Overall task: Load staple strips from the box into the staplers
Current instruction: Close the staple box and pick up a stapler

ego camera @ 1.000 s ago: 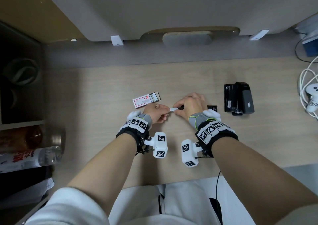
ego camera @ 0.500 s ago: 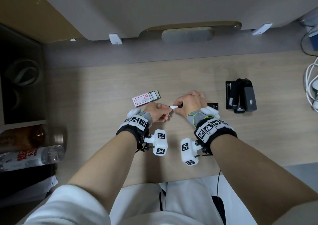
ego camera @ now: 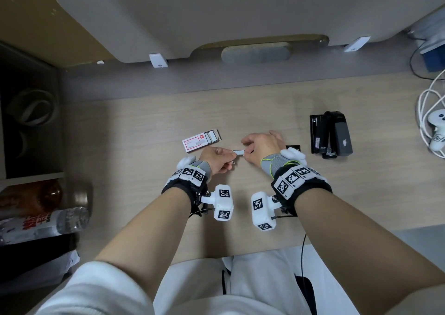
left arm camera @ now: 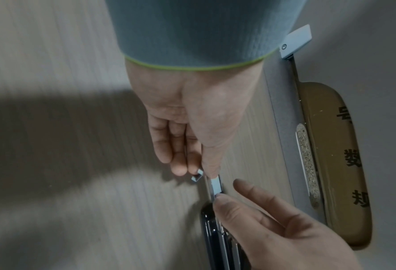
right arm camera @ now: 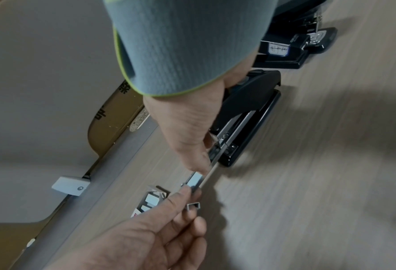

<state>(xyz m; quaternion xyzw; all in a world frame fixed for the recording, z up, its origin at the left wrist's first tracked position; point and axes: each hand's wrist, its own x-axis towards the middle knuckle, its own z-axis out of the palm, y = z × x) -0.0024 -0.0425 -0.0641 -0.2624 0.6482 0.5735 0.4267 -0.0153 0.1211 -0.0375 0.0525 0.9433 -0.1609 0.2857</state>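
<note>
My right hand (ego camera: 246, 149) grips a black stapler (right arm camera: 250, 113) lying open on the desk, with its thumb at the front of the metal rail. A silver staple strip (right arm camera: 195, 179) sits on that rail. My left hand (right arm camera: 190, 195) pinches the strip's near end, and its lower fingers hold a second short staple strip (right arm camera: 193, 206). In the head view the strip (ego camera: 238, 151) bridges both hands. The red-and-white staple box (ego camera: 201, 141) lies open just beyond my left hand (ego camera: 232, 154).
Two more black staplers (ego camera: 331, 134) lie side by side to the right of my right hand. A white cable and controller (ego camera: 435, 131) sit at the desk's right edge. A grey partition board (ego camera: 216, 13) stands behind the desk. Bottles (ego camera: 43, 221) lie off its left side.
Both hands stay together at the strip and the stapler's front. Only the head view has shifted slightly.
</note>
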